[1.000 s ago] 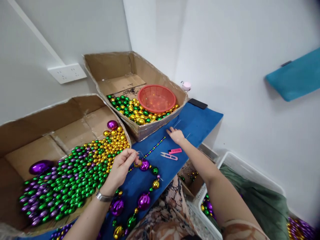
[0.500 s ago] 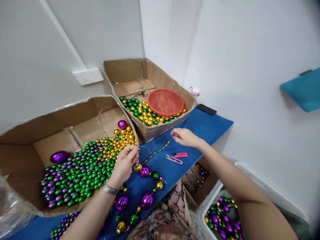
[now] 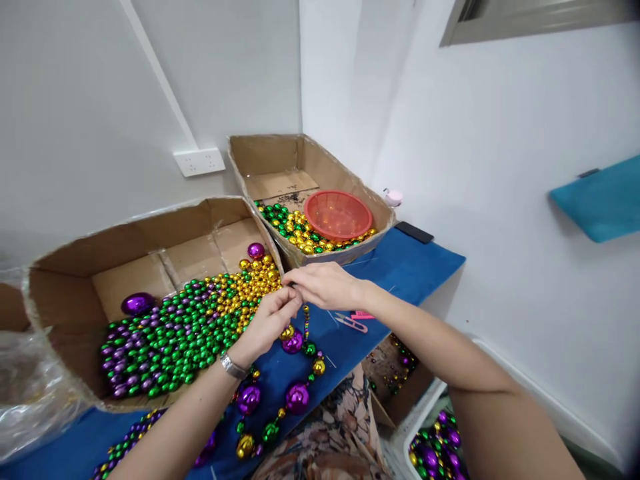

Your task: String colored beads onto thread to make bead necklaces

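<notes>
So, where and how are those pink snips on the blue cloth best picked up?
Probably pinched at the rounded pink handle, from above and the right, with the right hand once it is free. The snips lie flat on the blue cloth, metal blades pointing left and away from the person, which leaves the handle end facing that side.

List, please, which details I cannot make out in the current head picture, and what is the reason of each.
All in the head view:
- What lies between the left hand and right hand: covered by the hands.
- Pink item: partly behind the right forearm.
- Dark specks in the far cardboard box: too small to identify.
- Teal object: cut off by the right edge.
</notes>
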`<state>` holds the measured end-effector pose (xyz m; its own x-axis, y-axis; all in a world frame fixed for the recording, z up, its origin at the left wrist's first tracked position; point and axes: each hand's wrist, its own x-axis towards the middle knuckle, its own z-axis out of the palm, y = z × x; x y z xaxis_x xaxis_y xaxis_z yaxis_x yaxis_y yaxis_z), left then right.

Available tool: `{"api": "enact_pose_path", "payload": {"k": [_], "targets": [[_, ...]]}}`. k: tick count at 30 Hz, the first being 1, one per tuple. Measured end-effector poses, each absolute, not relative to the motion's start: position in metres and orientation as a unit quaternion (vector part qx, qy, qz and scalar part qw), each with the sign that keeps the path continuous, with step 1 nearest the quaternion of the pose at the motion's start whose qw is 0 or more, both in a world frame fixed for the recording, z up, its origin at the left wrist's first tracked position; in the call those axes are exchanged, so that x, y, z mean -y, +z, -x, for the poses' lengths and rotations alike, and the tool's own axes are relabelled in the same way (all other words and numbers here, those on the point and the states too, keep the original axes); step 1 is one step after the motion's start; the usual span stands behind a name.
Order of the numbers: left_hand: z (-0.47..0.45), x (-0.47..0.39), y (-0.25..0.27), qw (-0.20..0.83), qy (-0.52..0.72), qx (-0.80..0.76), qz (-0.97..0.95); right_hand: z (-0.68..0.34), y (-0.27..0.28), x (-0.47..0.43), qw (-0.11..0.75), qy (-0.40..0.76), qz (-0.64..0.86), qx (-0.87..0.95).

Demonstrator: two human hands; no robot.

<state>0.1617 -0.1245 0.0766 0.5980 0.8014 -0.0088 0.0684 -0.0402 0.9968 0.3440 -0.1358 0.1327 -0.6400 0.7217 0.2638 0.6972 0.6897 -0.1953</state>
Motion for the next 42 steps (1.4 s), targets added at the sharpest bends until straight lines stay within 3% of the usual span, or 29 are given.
{"api": "enact_pose_path", "payload": {"k": [13, 16, 18, 20, 24, 31, 42], "targets": [[-0.144, 0.122, 0.089, 0.563, 0.329, -0.326, -0.684, -0.353, 0.134, 0.134, 0.169, 0.093, 0.425, 0.884], [-0.134, 0.119, 0.101, 0.524, 0.342, -0.338, -0.703, -0.375, 0.141, 0.145, 0.158, 0.202, 0.451, 0.855], [-0.131, 0.117, 0.109, 0.49, 0.348, -0.337, -0.724, -0.378, 0.145, 0.153, 0.23, 0.34, 0.413, 0.813], [-0.133, 0.116, 0.118, 0.456, 0.346, -0.321, -0.754, -0.366, 0.15, 0.158, 0.357, 0.436, 0.351, 0.748], [-0.144, 0.114, 0.138, 0.371, 0.356, -0.281, -0.81, -0.322, 0.172, 0.154, 0.541, 0.489, 0.283, 0.623], [-0.152, 0.107, 0.183, 0.324, 0.381, -0.27, -0.823, -0.285, 0.235, 0.128, 0.636, 0.497, 0.262, 0.529], [-0.157, 0.106, 0.246, 0.357, 0.412, -0.259, -0.797, -0.273, 0.336, 0.109, 0.7, 0.338, 0.353, 0.521]]}}
